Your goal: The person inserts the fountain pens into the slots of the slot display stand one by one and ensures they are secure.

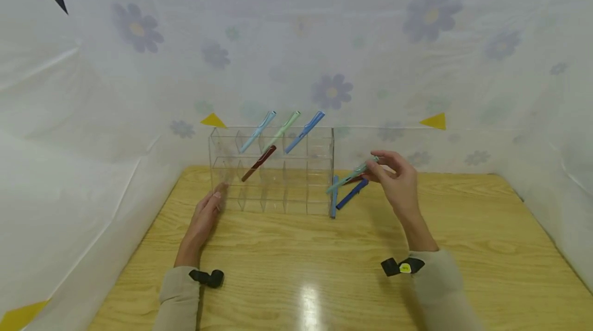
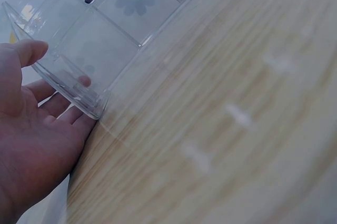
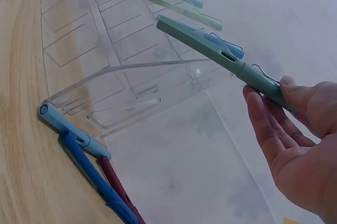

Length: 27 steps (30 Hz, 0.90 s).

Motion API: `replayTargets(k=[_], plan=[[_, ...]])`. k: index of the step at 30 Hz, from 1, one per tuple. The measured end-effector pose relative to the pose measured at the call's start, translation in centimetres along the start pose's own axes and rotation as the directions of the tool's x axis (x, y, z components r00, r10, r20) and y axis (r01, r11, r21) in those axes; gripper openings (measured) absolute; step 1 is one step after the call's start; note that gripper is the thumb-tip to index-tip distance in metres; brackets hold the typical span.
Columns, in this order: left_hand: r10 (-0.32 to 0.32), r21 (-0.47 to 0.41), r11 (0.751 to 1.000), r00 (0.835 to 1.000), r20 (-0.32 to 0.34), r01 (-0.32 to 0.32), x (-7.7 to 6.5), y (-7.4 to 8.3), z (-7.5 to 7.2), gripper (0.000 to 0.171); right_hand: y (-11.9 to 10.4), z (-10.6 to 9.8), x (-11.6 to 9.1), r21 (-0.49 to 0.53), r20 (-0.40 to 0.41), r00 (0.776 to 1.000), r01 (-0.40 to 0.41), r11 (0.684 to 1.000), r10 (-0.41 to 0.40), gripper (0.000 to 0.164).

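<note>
A light green pen (image 3: 202, 45) is pinched by its clipped end between the thumb and fingers of my right hand (image 1: 399, 183). The pen slants down toward the right end of a clear pen rack (image 1: 319, 206) with tiers of compartments. My left hand (image 1: 204, 218) holds the rack's left side, its thumb (image 2: 32, 52) near the front edge and its fingers behind the clear side wall. Light blue (image 1: 257, 133), pale green (image 1: 283, 128) and blue (image 1: 306, 131) pens lean in the top tier. A dark red pen (image 1: 259, 163) leans in the tier below.
On the wooden table (image 1: 278, 269) at the rack's right end lie a light blue pen (image 3: 73, 132), a dark blue pen (image 3: 95, 174) and another dark red pen (image 3: 118, 184). A white floral curtain (image 1: 296, 53) hangs behind the table.
</note>
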<state>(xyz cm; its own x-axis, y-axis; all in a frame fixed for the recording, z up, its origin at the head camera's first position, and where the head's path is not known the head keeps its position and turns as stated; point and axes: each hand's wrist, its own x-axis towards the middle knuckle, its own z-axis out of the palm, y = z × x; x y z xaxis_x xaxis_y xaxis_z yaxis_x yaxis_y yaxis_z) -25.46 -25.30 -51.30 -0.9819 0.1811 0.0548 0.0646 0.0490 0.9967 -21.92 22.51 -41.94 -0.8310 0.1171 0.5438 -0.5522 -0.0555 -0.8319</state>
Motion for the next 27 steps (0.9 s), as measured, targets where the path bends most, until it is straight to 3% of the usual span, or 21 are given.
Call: replayTargets(k=[14, 27], plan=[[0.030, 0.016, 0.999, 1.000, 0.006, -0.030, -0.3, 0.2, 0.0, 0.060, -1.4, 4.4, 2.5, -0.068, 0.002, 0.997, 0.082, 0.994, -0.082, 0.027], [0.044, 0.025, 0.999, 0.999, 0.004, -0.044, 0.0, 0.1, 0.1, 0.062, -1.3, 7.8, 4.3, -0.049, -0.029, 0.996, 0.083, 0.995, -0.084, 0.026]])
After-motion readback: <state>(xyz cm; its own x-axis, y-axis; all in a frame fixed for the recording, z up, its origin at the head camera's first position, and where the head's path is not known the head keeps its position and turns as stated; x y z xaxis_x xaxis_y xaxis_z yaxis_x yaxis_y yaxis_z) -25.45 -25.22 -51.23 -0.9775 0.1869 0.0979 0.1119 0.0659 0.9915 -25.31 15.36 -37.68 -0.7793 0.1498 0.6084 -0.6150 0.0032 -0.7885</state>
